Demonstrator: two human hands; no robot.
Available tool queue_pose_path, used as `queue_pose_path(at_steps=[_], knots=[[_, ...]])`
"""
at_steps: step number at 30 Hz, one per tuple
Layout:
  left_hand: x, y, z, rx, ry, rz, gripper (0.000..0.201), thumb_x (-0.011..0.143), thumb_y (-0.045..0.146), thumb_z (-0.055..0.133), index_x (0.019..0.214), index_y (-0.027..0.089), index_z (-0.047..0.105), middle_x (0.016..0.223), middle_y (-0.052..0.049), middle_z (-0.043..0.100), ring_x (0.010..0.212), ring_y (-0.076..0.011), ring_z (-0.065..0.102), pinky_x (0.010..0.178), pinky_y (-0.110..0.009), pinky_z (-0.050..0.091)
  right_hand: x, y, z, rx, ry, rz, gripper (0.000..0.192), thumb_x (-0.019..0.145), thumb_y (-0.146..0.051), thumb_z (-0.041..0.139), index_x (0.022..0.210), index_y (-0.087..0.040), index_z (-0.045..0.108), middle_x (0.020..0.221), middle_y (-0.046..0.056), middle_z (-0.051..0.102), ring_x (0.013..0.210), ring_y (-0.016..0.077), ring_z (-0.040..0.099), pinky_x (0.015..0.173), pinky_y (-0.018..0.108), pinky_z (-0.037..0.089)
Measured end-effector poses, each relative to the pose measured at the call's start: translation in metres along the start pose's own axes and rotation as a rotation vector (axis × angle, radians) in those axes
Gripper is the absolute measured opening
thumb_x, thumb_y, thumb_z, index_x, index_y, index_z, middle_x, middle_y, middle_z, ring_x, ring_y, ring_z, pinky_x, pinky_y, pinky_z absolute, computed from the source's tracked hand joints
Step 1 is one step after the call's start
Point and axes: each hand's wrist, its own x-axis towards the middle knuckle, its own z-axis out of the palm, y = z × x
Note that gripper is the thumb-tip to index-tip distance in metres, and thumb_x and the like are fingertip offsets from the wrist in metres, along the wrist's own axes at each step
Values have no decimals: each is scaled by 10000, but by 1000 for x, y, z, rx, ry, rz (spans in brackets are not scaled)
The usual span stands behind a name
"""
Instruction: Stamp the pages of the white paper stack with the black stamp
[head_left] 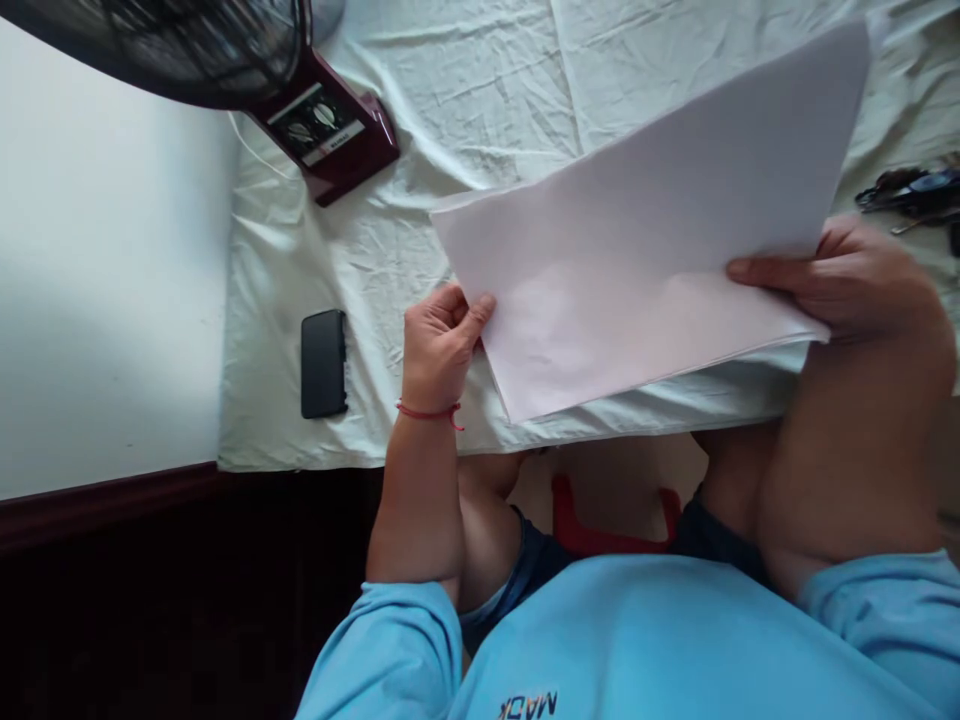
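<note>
Both hands up over the near edge of the tabletop (420, 120), a stack of paper (645, 230) between them, tilted with its far corner rising toward one o'clock. Left hand (439, 345) pinching the lower left corner, thumb on top, fingers curled beneath. Right hand (844, 280) clamped on the right edge at three o'clock, forefinger laid flat across the top sheet. Several sheets, judging by the layered edge along the bottom. Light, thin, floppy; likely to sag or fan apart if gripped at one point, and easy to crease. Best held at two opposite edges, as now, with fingers spread under for support. Smooth sheets probably prone to sliding over each other. Red string (429, 411) around the left wrist. Black phone (324, 362) lying flat at nine o'clock on the wrinkled white cloth (480, 90). Fan (330, 125) with a dark red base up at eleven o'clock. Small dark clutter (911, 190) at two o'clock, too blurred to identify.
</note>
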Motion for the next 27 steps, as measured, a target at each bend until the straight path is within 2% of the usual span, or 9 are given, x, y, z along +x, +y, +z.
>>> queue_pose_path(at_steps=[3,6,9,11,14,19,23,27], knots=[[4,-1,1,19,28,-15,265,842,419,929,918,242,747,623,59,633,439,-77,511,397,-220,388,6,5,-4,-19,16,24,360,641,-377,951,911,-161,849,1010,74,812,756,131,649,641,258,462],[5,-2,3,47,46,-20,237,842,389,896,947,238,746,588,68,615,420,-81,497,395,-229,355,8,8,-5,-22,32,35,378,644,-380,956,944,-173,855,1047,73,817,785,140,663,658,262,470],[4,-2,5,83,121,-12,210,861,354,857,981,219,750,620,59,649,423,-77,476,398,-236,347,6,5,-4,-25,61,63,294,670,-324,944,908,-182,849,1008,63,810,762,132,649,654,264,462],[4,-1,6,122,177,14,161,904,316,821,1002,214,743,693,34,713,489,-89,556,466,-234,435,3,0,-2,-26,83,87,218,696,-277,923,873,-181,838,970,64,801,735,129,633,653,274,465],[3,-1,7,171,242,71,72,956,283,765,977,220,739,770,5,775,667,-125,714,666,-252,578,-1,-8,2,-38,88,116,160,728,-247,907,851,-177,830,928,64,791,720,134,626,667,288,482],[6,-7,4,290,318,137,74,955,274,727,964,203,747,826,-5,783,751,-138,750,688,-251,554,2,-8,6,-92,77,116,160,734,-256,911,843,-168,835,888,48,788,713,127,628,677,286,478],[10,-15,-4,412,299,126,70,936,257,762,975,205,786,920,-20,795,865,-169,732,769,-278,530,5,-4,8,-55,90,109,206,699,-257,917,870,-172,840,961,53,806,756,138,649,670,278,487],[12,-19,-10,526,194,45,48,917,251,805,945,217,824,950,-33,794,936,-217,705,953,-354,529,4,-8,13,-46,93,122,166,731,-231,901,875,-171,844,970,57,803,761,131,651,706,282,509]])
